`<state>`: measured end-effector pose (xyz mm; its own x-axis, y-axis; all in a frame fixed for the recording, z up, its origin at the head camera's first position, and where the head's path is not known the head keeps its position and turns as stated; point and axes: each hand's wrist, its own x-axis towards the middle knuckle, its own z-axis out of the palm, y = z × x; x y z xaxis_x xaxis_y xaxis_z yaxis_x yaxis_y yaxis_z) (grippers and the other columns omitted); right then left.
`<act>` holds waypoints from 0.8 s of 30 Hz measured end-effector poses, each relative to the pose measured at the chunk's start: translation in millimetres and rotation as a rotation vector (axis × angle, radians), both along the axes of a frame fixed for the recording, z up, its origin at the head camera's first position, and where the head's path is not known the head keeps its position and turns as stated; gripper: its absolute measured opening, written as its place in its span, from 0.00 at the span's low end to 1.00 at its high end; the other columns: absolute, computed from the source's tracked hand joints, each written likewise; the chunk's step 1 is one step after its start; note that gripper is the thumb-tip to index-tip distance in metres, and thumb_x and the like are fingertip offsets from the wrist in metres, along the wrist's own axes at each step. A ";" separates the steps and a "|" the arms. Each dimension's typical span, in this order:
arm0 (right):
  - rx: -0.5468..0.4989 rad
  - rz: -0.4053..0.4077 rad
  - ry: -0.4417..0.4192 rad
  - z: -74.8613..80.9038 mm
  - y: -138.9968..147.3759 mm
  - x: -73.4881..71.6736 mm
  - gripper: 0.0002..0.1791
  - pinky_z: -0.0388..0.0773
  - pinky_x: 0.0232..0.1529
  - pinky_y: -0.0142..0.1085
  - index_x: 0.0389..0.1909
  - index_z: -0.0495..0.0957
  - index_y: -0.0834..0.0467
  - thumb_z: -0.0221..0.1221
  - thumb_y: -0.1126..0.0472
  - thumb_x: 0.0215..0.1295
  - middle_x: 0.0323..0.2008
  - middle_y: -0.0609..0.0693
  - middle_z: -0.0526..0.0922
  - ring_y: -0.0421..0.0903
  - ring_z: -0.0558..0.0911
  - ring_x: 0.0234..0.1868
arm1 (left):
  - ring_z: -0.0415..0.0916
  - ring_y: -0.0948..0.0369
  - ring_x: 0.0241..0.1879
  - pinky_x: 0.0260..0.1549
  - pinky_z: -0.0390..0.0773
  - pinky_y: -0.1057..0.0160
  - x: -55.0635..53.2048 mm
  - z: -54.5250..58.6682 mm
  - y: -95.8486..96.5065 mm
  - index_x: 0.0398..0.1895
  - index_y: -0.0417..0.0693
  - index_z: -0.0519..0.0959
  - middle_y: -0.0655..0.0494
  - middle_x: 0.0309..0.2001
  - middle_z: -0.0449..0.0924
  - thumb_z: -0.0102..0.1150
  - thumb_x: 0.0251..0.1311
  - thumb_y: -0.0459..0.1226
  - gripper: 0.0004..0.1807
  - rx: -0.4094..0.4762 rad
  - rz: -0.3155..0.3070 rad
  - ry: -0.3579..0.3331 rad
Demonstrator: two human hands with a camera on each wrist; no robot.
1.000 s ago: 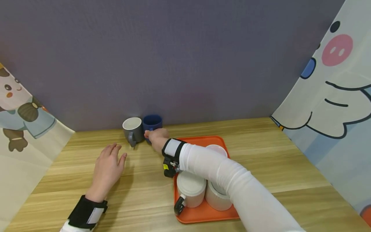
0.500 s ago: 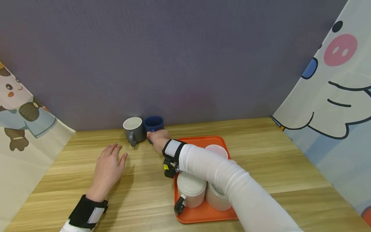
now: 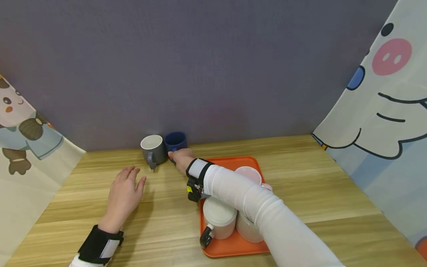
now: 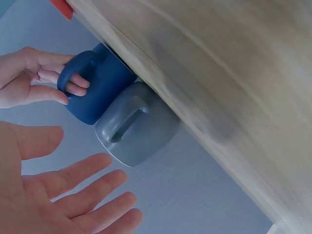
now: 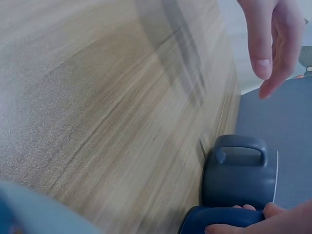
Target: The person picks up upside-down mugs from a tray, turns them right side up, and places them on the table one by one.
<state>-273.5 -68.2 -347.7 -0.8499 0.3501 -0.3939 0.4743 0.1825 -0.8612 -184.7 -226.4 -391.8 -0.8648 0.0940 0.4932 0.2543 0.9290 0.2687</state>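
Observation:
A blue mug stands upright at the back of the table, by the wall. My right hand holds it by the handle; in the left wrist view, fingers of that hand pass through the handle loop and the thumb lies at its outer side. Right beside the blue mug on its left is a grey mug with a white inside, its handle facing me. My left hand hovers over the table in front of the grey mug, fingers spread and holding nothing.
An orange tray lies below my right forearm. On it are a white mug with a black-ended handle, another pale mug and a pink one, partly hidden by the sleeve. A grey wall bounds the back of the table.

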 end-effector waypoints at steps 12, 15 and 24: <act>-0.026 -0.005 -0.010 -1.5 -5.5 -2.2 0.24 0.76 0.51 0.38 0.46 0.80 0.63 0.71 0.56 0.50 0.49 0.53 0.82 0.48 0.79 0.50 | 0.65 0.34 0.57 0.51 0.66 0.34 -1.0 -3.8 -1.9 0.49 0.26 0.75 0.28 0.55 0.72 0.58 0.60 0.35 0.20 0.004 -0.006 0.011; -0.027 -0.009 0.007 -3.4 -7.0 -4.7 0.24 0.76 0.51 0.39 0.47 0.79 0.64 0.71 0.57 0.50 0.49 0.54 0.82 0.48 0.79 0.51 | 0.65 0.34 0.57 0.51 0.66 0.34 -1.4 -3.9 -2.0 0.49 0.26 0.76 0.28 0.54 0.72 0.58 0.60 0.35 0.19 0.001 -0.008 0.016; -0.099 -0.011 0.042 -7.7 -10.0 -11.3 0.17 0.76 0.43 0.34 0.43 0.81 0.65 0.69 0.66 0.50 0.45 0.54 0.84 0.46 0.80 0.48 | 0.66 0.33 0.56 0.51 0.67 0.34 -3.0 -4.5 -2.7 0.48 0.26 0.76 0.28 0.53 0.73 0.58 0.60 0.35 0.19 0.005 -0.009 0.024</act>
